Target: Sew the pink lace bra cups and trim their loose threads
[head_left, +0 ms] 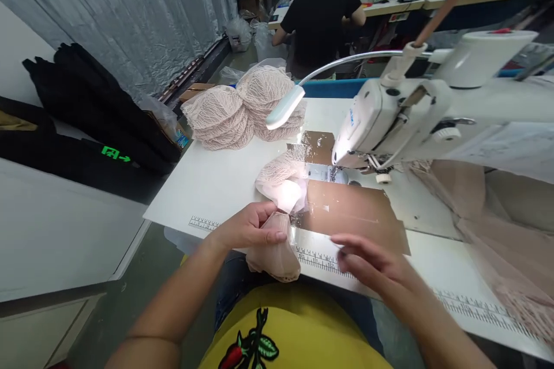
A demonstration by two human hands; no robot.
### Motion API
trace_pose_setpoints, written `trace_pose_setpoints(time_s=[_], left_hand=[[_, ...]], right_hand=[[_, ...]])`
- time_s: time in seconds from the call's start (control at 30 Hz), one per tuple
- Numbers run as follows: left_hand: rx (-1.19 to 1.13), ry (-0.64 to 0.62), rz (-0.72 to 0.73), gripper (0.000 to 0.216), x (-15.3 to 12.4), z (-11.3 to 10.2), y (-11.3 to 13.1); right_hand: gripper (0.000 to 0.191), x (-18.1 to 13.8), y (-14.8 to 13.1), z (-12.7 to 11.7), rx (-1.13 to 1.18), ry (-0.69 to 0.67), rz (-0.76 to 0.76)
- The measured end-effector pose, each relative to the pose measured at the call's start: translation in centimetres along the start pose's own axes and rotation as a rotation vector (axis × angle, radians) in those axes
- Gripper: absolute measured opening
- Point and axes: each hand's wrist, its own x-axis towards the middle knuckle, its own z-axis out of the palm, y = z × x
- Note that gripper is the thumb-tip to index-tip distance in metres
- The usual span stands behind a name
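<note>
My left hand pinches a pale beige lace bra piece at its narrow middle, thumb on top. One of its cups hangs over the table's front edge. The other cup, with lace and a sheer white lining, lies on the table under bright light, left of the sewing machine's needle area. Apart from the fabric, my right hand hovers over the front edge with fingers spread and nothing in them. The white sewing machine stands beyond it, and brown cardboard covers part of its bed.
Stacked lace bra cups sit at the back left of the table. A lamp on a bent arm reaches over the work. Sheer beige fabric is heaped at the right. Beyond the table, a person in a black shirt sits at another machine.
</note>
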Motion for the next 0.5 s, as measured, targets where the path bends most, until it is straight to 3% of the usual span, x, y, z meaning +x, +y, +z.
trace_pose_setpoints(time_s=[0.17, 0.33, 0.5], left_hand=[[0.065, -0.110, -0.064, 0.037, 0.8, 0.8, 0.3], [0.151, -0.124, -0.062, 0.038, 0.9, 0.8, 0.0], [0.161, -0.120, -0.048, 0.042, 0.8, 0.6, 0.0]], right_hand=[[0.041, 4.7, -1.2, 2.4, 0.592, -0.215, 0.153], [0.037, 5.2, -1.6, 3.0, 0.769, -0.277, 0.136], [0.036, 5.2, -1.5, 3.1, 0.800, -0.273, 0.159]])
